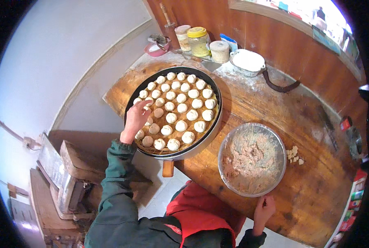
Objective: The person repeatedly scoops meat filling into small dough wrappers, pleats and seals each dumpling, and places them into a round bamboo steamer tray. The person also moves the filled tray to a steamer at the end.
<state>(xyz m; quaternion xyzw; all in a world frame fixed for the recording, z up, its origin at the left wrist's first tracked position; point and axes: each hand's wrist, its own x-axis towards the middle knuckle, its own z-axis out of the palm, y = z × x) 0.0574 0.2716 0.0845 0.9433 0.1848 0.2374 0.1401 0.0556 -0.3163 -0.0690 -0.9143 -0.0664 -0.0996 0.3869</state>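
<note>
My left hand point(137, 119) reaches over the left part of a round steamer tray point(215, 125) lined with woven material. Its fingertips are at a small filled bun point(148, 100) near the left rim; whether they grip it I cannot tell. Rows of pleated white buns point(181, 125) cover the tray. My right hand point(264, 208) is at the near edge of the wooden table, its fingers curled just below a metal bowl point(282, 173). Minced filling point(252, 152) coats the inside of that bowl. Several small dough pieces point(292, 155) lie to the bowl's right.
Along the back wall stand a yellow-lidded jar point(198, 43), other tubs point(219, 51), a pink bowl point(156, 51) and a basin of white powder point(248, 62). A dark curved strap point(280, 86) lies beside the basin. Floury machinery point(82, 164) stands left, below table height.
</note>
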